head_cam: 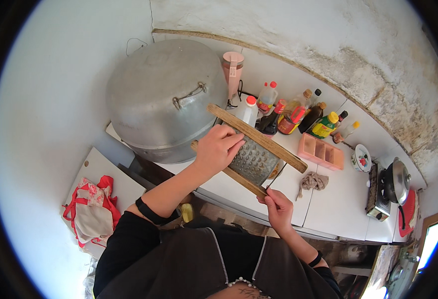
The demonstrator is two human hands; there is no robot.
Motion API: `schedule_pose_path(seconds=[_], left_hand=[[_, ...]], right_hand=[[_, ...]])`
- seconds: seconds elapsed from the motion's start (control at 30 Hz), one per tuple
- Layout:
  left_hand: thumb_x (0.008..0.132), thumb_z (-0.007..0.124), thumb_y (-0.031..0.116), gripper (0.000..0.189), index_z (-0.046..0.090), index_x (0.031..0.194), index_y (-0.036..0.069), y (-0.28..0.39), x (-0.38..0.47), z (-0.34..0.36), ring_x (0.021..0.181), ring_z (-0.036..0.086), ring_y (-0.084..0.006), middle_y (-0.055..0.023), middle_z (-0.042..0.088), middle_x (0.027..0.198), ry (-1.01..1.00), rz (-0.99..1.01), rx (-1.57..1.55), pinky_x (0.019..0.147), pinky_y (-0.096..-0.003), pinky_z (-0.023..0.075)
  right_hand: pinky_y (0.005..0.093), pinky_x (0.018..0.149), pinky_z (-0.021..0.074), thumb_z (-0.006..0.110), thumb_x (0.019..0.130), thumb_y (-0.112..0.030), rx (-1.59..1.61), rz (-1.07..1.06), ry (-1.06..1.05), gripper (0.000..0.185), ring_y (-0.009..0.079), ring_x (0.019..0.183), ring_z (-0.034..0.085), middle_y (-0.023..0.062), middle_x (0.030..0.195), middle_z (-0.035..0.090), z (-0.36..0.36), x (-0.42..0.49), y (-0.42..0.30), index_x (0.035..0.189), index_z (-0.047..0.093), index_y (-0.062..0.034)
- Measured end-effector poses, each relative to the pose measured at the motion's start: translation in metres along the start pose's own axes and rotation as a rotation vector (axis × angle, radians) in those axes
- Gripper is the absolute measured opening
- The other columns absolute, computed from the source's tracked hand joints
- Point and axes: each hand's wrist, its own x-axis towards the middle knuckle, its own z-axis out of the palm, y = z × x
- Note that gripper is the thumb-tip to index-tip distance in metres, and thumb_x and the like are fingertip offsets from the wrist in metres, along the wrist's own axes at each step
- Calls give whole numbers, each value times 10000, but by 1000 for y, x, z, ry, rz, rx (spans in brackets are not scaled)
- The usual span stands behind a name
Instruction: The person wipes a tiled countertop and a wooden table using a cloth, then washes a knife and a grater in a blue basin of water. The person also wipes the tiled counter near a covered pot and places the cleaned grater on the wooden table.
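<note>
A grater (254, 159) with a studded metal plate between two wooden rails is held tilted above the white counter. My right hand (278, 207) grips the near end of its lower rail, by a thin crossbar. My left hand (221, 149) lies over the plate's upper left part, thumb and fingertips together against the metal near the upper rail. Whether a small piece is pinched there cannot be told. Behind the lower right end of the grater, part of a dish (277, 170) with brownish contents shows; the rest is hidden.
A large metal pot (166, 97) stands left. Sauce bottles (293, 116) line the wall behind a pink seasoning box (320, 151). A crumpled cloth (313, 182), an enamel bowl (361, 158) and a gas stove (378, 194) with a lidded pan (396, 181) are rightward.
</note>
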Motion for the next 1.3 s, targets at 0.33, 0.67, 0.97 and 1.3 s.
schedule_pose_path(seconds=[0.33,0.67,0.97,1.3], left_hand=[[659,699,98,88,642,718,68,10,-4,9,652,524,-194,-23,545,692,61,-256,-222,540,-288,418],[710,649,111,135,537,648,68,16,-58,-6,649,527,-230,-61,536,684,-348,63,-365,533,-328,417],[714,634,255,301,600,914,33,-50,-144,-87,723,589,-267,-137,614,868,-865,-231,370,654,-339,469],[821,583,174,426,454,1165,-43,26,-88,-3,819,604,-176,-113,602,974,-1306,-1116,-775,725,-277,486]], right_hand=[[274,665,488,562,791,22,-331,-148,121,203,206,739,604,152,882,603,-6,2,-16,992,580,51],[292,755,525,501,831,44,232,129,100,192,196,851,577,151,984,557,-30,-11,10,1011,561,68],[315,775,529,495,863,-31,537,439,-185,228,220,868,597,142,1018,564,-111,-19,45,1057,539,80],[271,722,535,523,861,-94,557,512,-729,276,155,780,615,96,931,599,-136,19,121,1120,534,-1]])
